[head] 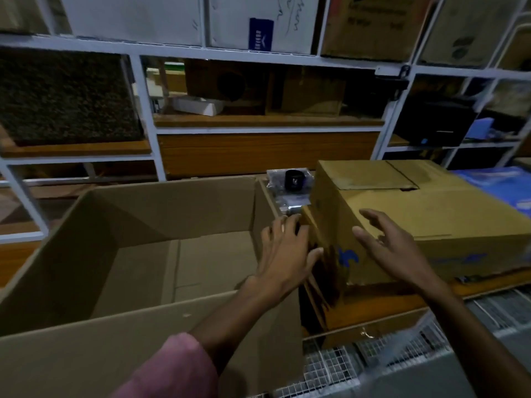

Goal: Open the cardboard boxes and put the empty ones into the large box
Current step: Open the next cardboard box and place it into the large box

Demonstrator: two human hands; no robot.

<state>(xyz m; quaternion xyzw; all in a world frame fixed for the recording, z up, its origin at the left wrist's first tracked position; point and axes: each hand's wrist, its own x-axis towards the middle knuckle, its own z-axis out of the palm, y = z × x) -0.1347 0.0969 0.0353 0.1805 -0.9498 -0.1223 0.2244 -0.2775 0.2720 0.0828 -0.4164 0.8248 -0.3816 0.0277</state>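
A large open cardboard box [120, 326] fills the lower left, with only its bare bottom showing inside. To its right stands a closed cardboard box [425, 214] with a blue logo on its near face. My left hand [287, 248] rests against that box's left corner, fingers wrapped on the edge of a flattened piece of cardboard [321, 271] that leans between the two boxes. My right hand [393, 245] hovers over the closed box's near top edge, fingers spread and holding nothing.
Behind the boxes lie plastic-wrapped items with a small black object [294, 179]. White metal shelving [149, 110] with cartons runs across the back. A blue package [505, 182] lies at the right. Wire mesh [330, 366] shows below at the front right.
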